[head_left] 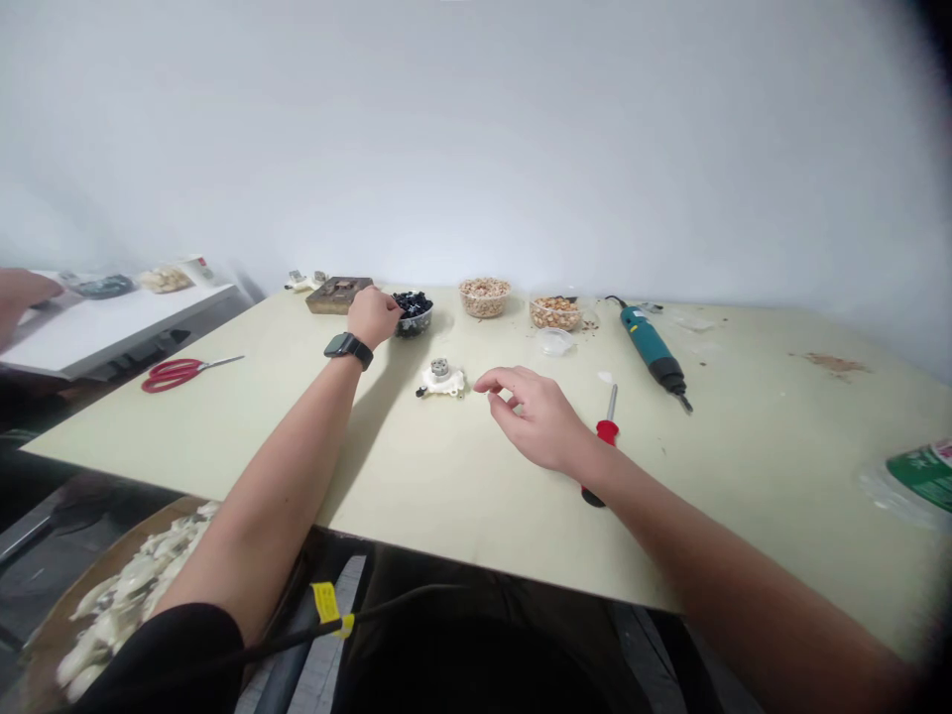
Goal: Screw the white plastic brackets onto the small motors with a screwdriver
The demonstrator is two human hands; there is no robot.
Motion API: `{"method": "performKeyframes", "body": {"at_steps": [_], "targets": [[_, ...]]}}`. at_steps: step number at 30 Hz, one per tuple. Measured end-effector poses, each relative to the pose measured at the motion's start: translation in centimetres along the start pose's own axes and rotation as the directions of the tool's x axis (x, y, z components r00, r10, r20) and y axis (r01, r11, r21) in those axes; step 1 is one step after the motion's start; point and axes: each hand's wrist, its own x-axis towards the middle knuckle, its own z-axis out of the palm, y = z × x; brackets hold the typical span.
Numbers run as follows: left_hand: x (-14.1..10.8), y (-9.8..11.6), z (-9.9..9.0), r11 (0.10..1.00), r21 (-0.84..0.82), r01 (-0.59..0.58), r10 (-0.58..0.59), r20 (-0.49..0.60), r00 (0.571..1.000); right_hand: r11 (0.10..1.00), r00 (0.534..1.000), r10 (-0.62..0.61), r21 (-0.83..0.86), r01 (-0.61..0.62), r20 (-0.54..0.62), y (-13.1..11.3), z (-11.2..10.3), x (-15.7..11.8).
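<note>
My left hand [374, 316], with a dark watch on its wrist, reaches to the left rim of a clear bowl of small black parts [414, 309]. Its fingers are pinched together at the bowl, and anything between them is too small to name. A white plastic assembly with a grey block on top [441, 379] lies on the table in front of me. Just right of that assembly hovers my right hand [530, 412], fingers curved and apart, holding nothing. Under my right forearm lies a red and black screwdriver [607, 432], partly covered.
Red scissors [177, 373] lie left. Behind are a brown block [327, 297], bowls of small tan parts [485, 297] and orange-brown parts [555, 313], and a lid [554, 342]. A teal power screwdriver [650, 347] lies right. Another person's hand [26, 293] shows far left.
</note>
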Motion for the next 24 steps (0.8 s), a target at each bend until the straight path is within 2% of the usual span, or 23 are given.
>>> {"method": "performKeyframes", "body": {"at_steps": [6,10,13,15,16,18,20,22,24], "targets": [[-0.7,0.2,0.2,0.999,-0.045,-0.025,0.021,-0.103,0.994,1.0,1.0,-0.002,-0.025,0.002,-0.003,0.3,-0.3,0.1],[-1.1,0.8,-0.5,0.994,-0.105,-0.042,0.021,-0.192,0.981,1.0,1.0,-0.003,-0.031,0.004,0.005,0.3,-0.3,0.1],[-1.8,2.6,-1.6,0.978,-0.174,-0.112,0.073,-0.216,0.974,1.0,1.0,0.028,0.006,-0.028,-0.006,0.3,-0.3,0.1],[-2.8,4.9,-2.4,0.947,-0.259,-0.192,0.141,-0.205,0.969,0.989,0.994,0.102,0.113,-0.098,-0.027,0.4,-0.3,0.3],[-3.6,6.2,-2.8,0.9,-0.358,-0.248,0.186,-0.197,0.962,0.969,0.986,0.163,0.193,-0.154,-0.032,0.4,-0.3,0.4],[-5.4,9.1,-3.5,0.81,-0.472,-0.348,0.311,-0.156,0.937,0.884,0.952,0.306,0.376,-0.277,-0.018,0.4,-0.6,0.7],[-7.4,11.7,-4.1,0.711,-0.536,-0.455,0.443,-0.161,0.882,0.757,0.905,0.426,0.545,-0.361,0.009,0.5,-1.2,1.1],[-9.1,13.3,-4.4,0.62,-0.597,-0.509,0.52,-0.173,0.836,0.628,0.877,0.477,0.676,-0.385,0.057,0.6,-2.0,1.6],[-10.1,13.9,-4.5,0.582,-0.622,-0.523,0.561,-0.158,0.812,0.518,0.877,0.457,0.757,-0.399,0.149,0.7,-2.8,2.4]]}}
